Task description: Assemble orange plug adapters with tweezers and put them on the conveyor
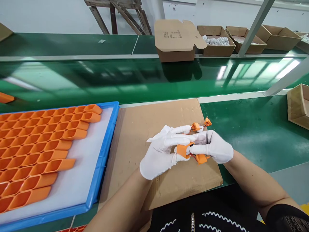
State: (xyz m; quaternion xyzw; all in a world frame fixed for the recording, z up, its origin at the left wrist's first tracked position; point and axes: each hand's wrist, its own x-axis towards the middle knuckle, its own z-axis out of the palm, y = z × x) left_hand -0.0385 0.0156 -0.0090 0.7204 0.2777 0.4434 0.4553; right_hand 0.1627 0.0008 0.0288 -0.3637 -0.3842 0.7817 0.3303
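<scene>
In the head view, both my hands wear white gloves and meet above a cardboard sheet (178, 187). My left hand (164, 151) is closed around a small orange plastic part (182, 150) with thin wires. My right hand (212, 148) touches the same part with its fingertips, and a pair of dark pointed metal tips, like tweezers (208, 138), sticks out of its grip. A second orange piece (201, 158) hangs by wires below the right fingers. More small orange pieces (195, 126) show just beyond the fingers. The fingers partly hide how these pieces join.
At left, a blue tray (106, 138) holds rows of orange open tubes (48, 148). A lidded cardboard box (177, 38) and open boxes, one with white pieces (217, 41), stand on the back shelf. A metal post (256, 27) rises at right, near another cardboard box (298, 106).
</scene>
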